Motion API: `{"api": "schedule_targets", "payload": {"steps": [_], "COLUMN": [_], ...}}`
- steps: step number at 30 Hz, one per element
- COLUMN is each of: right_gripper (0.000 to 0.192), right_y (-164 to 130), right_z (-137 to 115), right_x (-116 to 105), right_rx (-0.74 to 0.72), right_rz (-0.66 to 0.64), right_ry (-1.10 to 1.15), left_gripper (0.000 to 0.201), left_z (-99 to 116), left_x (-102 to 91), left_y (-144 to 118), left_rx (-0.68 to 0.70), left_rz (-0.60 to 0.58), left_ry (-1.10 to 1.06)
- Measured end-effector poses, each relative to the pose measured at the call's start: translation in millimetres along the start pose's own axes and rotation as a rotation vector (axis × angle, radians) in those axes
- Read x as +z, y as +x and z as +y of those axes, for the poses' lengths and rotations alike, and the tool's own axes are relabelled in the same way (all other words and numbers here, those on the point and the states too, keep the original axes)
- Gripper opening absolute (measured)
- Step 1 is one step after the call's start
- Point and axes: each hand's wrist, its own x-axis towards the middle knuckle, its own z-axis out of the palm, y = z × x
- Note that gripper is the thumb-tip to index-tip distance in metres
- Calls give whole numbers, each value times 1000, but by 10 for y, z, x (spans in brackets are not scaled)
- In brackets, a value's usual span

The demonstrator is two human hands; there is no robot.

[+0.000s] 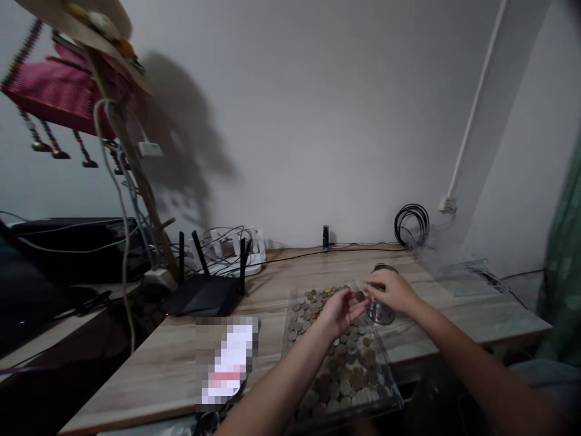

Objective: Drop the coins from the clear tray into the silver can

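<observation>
My left hand (342,310) is turned palm up above a clear tray (287,339), with a dark brown coin (360,296) lying at its fingers. Close beside it, my right hand (390,289) reaches in from the right with bent fingers near that coin. Whatever may be between the right fingertips is too small to make out. Many loose coins (347,384), mostly silver-grey with some brassy ones, cover the tray's bottom. Just behind and below my right hand stands a round can or jar (380,313), partly hidden by the hand.
Left of the tray lies a blurred-out phone-like shape (231,357). Beyond it are a black router (206,293) with upright antennas and a white cable box (254,248). A small dark bottle (325,238) and coiled black cable (411,225) are by the wall; clear plastic (463,275) lies right.
</observation>
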Motion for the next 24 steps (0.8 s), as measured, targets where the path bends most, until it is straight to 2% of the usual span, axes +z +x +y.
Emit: {"api": "schedule_targets", "payload": {"steps": [2, 4, 7, 9, 11, 14, 16, 19, 22, 24], "right_gripper": [25, 23, 26, 27, 27, 22, 19, 22, 28, 30], "right_y": [-94, -149, -135, -68, 22, 138, 172, 151, 93, 68], "right_z": [-167, -248, -156, 26, 244, 489, 534, 410, 123, -89], "right_x": [47, 72, 39, -20, -83, -140, -154, -132, 46, 300], "right_rx": [-72, -61, -11, 108, 294, 446, 452, 426, 284, 155], "right_rz": [-78, -96, -55, 50, 116, 23, -44, -7, 115, 21], "right_ry": [-20, -64, -61, -30, -28, -124, -204, -257, -126, 18], "left_gripper": [32, 36, 37, 34, 29, 24, 19, 11, 28, 43], "left_z": [-12, -30, -50, -40, -5, 88, 155, 220, 208, 163], "left_x": [23, 47, 62, 38, -30, -226, -403, -679, -885, -959], "left_y": [-22, -52, -85, -85, -60, 1, 29, 19, -14, -19], "left_rx": [-11, -22, -49, -35, 46, 218, 316, 402, 426, 429], "left_rz": [-105, -181, -226, -198, -127, 26, 100, 129, 116, 74], "left_ry": [-30, -42, -1, 87, 252, 682, 997, 1156, 1245, 1460]}}
